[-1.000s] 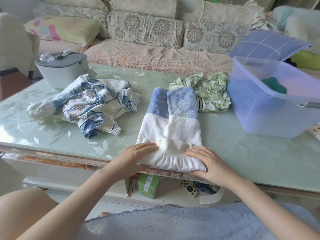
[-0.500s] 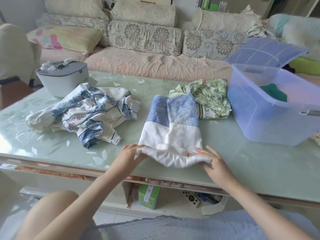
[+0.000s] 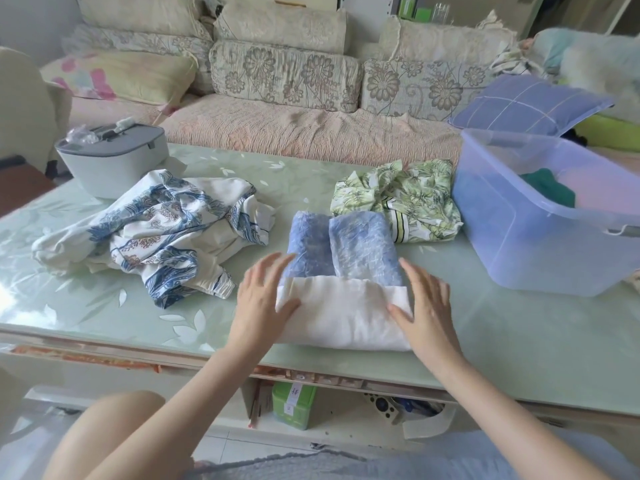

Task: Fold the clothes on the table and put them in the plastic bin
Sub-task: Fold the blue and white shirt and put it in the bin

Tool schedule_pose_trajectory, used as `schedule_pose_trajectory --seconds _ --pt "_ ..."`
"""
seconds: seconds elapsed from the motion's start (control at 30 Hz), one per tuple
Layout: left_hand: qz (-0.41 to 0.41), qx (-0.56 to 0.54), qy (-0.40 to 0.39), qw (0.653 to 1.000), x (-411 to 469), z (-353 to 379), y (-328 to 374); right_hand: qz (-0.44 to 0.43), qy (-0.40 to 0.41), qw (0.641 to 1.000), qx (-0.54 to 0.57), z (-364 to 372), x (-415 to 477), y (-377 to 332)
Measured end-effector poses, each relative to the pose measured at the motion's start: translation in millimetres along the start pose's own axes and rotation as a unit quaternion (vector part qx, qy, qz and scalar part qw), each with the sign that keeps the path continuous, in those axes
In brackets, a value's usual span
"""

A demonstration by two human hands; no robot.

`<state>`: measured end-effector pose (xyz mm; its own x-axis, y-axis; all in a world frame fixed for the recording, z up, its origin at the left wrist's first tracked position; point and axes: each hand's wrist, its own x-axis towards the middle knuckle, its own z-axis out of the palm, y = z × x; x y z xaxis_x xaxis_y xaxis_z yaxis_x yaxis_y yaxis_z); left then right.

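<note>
Wide on my feed, the pale green surface (image 3: 485, 323) carried everything, and at its right end stood the plastic bin (image 3: 519, 244), lid off, with a dark green item (image 3: 550, 188) already lying inside. So I judged the job started but well short of finished. On the left, near the grey case (image 3: 110, 157), the big blue-print garment (image 3: 156, 230) lay in a crumpled heap, plainly unfolded. The leafy green garment (image 3: 408, 202) sat bunched just beside the bin wall, and I could not tell whether it counted as folded. Front and centre, at the near edge, was the blue-and-white piece (image 3: 346, 317). Its white end was doubled up over the two blue legs, its far end touched the green one, and the bundle was not yet compact enough to lift. By my count that left one fold to finish, up to two garments to fold, and three trips to the bin. Down to the hands: the left hand (image 3: 263, 296) flanked the bundle's left edge, fingers straight and spread, thumb laid over the white fabric. The right hand (image 3: 426, 303) mirrored it on the right edge, fingers extended, thumb resting on the cloth. Both were open and pressing, gripping nothing.
</note>
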<state>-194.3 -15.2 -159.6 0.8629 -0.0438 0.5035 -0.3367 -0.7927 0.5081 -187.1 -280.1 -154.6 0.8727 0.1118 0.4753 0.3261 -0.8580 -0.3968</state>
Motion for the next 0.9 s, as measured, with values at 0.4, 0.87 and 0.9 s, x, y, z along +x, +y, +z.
schedule_pose_trajectory --seconds 0.4,0.87,0.9 --pt "0.179 0.074 -0.158 0.968 -13.0 -3.5 -17.5 -0.125 -0.281 0.951 0.024 -9.5 -2.7 26.6" --pt "0.042 -0.015 -0.057 0.997 10.8 -19.9 -13.0 0.026 -0.203 0.956 0.211 -20.8 27.5 22.6" --pt "-0.015 -0.053 -0.054 0.997 11.5 -20.0 -9.4 0.051 -0.203 0.936 0.282 -27.7 30.8 15.0"
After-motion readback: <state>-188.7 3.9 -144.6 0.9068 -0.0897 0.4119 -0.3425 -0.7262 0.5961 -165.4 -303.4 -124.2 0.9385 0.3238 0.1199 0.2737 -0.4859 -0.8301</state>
